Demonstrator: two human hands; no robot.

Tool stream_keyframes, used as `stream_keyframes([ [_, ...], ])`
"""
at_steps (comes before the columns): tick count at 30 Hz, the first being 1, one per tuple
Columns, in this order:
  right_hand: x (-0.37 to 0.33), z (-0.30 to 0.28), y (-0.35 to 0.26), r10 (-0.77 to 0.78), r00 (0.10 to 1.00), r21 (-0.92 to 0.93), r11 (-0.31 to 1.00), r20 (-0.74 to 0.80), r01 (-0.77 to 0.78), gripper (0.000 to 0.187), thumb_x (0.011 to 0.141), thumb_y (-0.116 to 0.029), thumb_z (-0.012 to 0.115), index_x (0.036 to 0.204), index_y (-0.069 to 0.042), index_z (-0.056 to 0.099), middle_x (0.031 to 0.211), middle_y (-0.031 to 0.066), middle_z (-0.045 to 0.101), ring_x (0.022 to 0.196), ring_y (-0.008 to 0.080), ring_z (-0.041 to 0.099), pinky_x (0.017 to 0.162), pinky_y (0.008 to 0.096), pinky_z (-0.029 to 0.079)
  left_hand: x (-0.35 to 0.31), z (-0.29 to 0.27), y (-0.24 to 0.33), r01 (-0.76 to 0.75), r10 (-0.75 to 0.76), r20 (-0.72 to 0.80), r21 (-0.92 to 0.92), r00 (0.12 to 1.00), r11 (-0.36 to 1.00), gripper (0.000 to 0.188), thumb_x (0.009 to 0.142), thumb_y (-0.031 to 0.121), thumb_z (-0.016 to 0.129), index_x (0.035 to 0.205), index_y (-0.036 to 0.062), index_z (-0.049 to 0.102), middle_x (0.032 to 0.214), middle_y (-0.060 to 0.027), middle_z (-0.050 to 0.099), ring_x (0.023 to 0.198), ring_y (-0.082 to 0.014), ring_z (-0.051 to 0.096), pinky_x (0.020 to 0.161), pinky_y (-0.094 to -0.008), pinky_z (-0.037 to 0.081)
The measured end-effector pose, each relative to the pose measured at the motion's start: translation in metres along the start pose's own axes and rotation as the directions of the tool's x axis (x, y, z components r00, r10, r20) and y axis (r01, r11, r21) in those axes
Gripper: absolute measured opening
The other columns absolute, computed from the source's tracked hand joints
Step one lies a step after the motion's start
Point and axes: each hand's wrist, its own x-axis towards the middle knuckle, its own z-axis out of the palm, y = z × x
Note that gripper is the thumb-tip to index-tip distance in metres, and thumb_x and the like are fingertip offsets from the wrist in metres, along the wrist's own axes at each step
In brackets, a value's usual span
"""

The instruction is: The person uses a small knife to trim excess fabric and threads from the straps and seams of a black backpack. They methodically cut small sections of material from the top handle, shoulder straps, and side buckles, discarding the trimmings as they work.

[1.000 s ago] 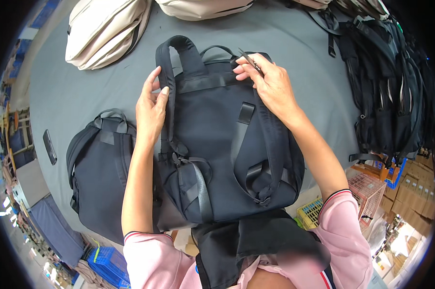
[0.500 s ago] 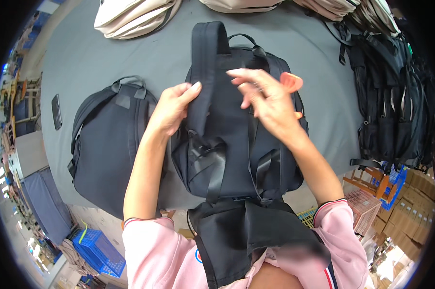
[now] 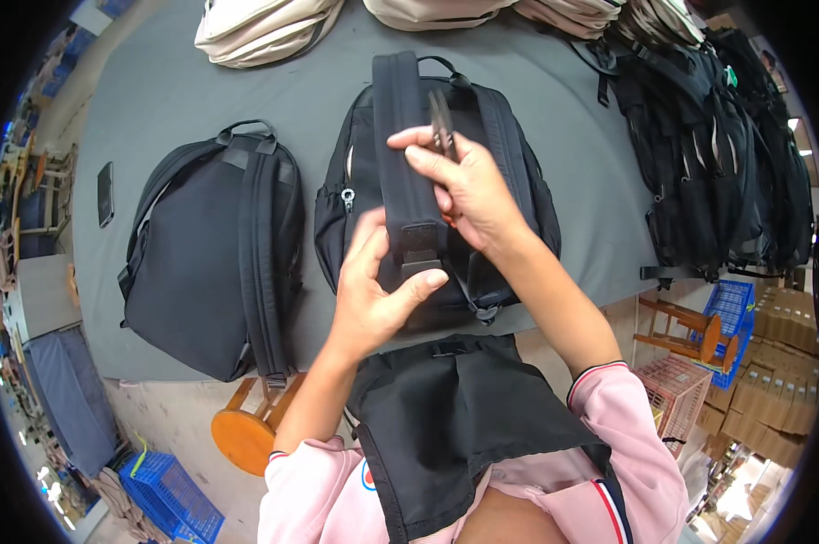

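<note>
A black backpack (image 3: 509, 127) lies in front of me with its straps facing up. One of its padded shoulder straps (image 3: 397, 109) is raised off the back panel. My left hand (image 3: 368, 304) holds this strap near its lower end, thumb across the front and slightly blurred fingers at its left edge. In my right hand (image 3: 468, 186) is a pair of small thread snips (image 3: 441, 122), blades pointing away from me; its fingers and thumb lie over the strap's middle. The snips' handle is mostly hidden by the palm.
A second black backpack (image 3: 187, 263) lies to the left, with a phone (image 3: 106, 195) beyond it. Beige bags (image 3: 264, 32) line the grey table's (image 3: 328, 91) far edge; black backpacks (image 3: 699, 154) are piled at right. Below stand wooden stools (image 3: 242, 440) and a blue crate (image 3: 174, 494).
My left hand has moved down and right to the strap's lower end. The right hand has come left onto the strap, turning the snips so their blades show. The view has shifted slightly.
</note>
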Motion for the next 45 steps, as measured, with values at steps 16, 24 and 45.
stream_keyframes([
  [16, -0.101, -0.014, -0.012, -0.441, 0.896, -0.572, 0.721, 0.057, 0.391, 0.021, 0.080, -0.004, 0.070, 0.101, -0.001, 0.065, 0.081, 0.0020, 0.052, 0.069, 0.0066, 0.050, 0.060, 0.0225, 0.041, -0.015, 0.025, 0.022, -0.165, 0.171, -0.011, 0.204, 0.985, 0.965, 0.035, 0.074, 0.022, 0.078, 0.094, -0.0011, 0.062, 0.103, -0.0102, 0.054, 0.090, -0.0199, 0.055, 0.073, -0.0305, 0.048],
  [24, -0.101, -0.009, -0.003, -0.620, 0.746, -0.903, 0.136, 0.244, 0.408, 0.018, 0.066, 0.006, 0.059, 0.081, -0.002, 0.053, 0.079, 0.0087, 0.049, 0.062, 0.0268, 0.057, 0.052, 0.0353, 0.043, -0.017, 0.036, 0.022, -0.219, 0.232, 0.051, 0.571, 0.971, 0.791, 0.037, 0.070, 0.013, 0.078, 0.096, -0.0003, 0.056, 0.106, -0.0140, 0.052, 0.080, -0.0322, 0.061, 0.066, -0.0386, 0.051],
  [45, -0.120, -0.027, 0.001, -0.666, 0.738, -0.894, 0.262, 0.106, 0.364, 0.020, 0.074, -0.013, 0.072, 0.090, -0.007, 0.063, 0.077, 0.0037, 0.055, 0.056, 0.0204, 0.057, 0.051, 0.0309, 0.045, -0.019, 0.028, 0.020, -0.044, 0.037, 0.052, 0.133, 0.998, 0.990, 0.039, 0.077, 0.022, 0.072, 0.106, -0.0009, 0.059, 0.115, -0.0114, 0.049, 0.103, -0.0212, 0.052, 0.086, -0.0316, 0.045],
])
